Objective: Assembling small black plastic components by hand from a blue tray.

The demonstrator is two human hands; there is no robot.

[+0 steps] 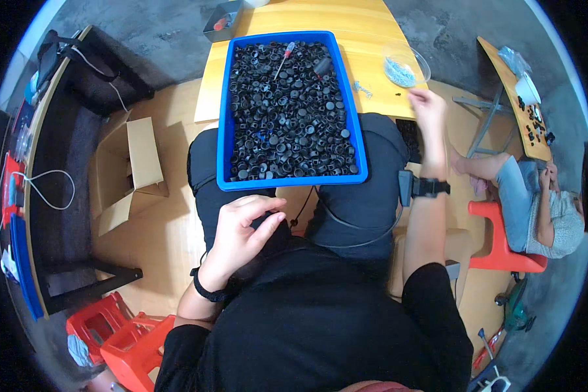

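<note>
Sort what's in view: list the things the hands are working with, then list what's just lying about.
In use:
- left hand, fingers closed on a small black part
- right hand, reaching by the clear bowl of screws
- blue tray of black parts
- screwdriver

Lying about:
- cardboard box
- red stools
- white cable

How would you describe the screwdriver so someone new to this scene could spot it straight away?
Start at the blue tray resting on the person's lap, heaped with small black plastic parts. Look to its far end, a little right of the middle. There the screwdriver lies slanted on top of the heap, the one long thin item among round black pieces, with a red and clear handle and a bare metal shaft.
</note>
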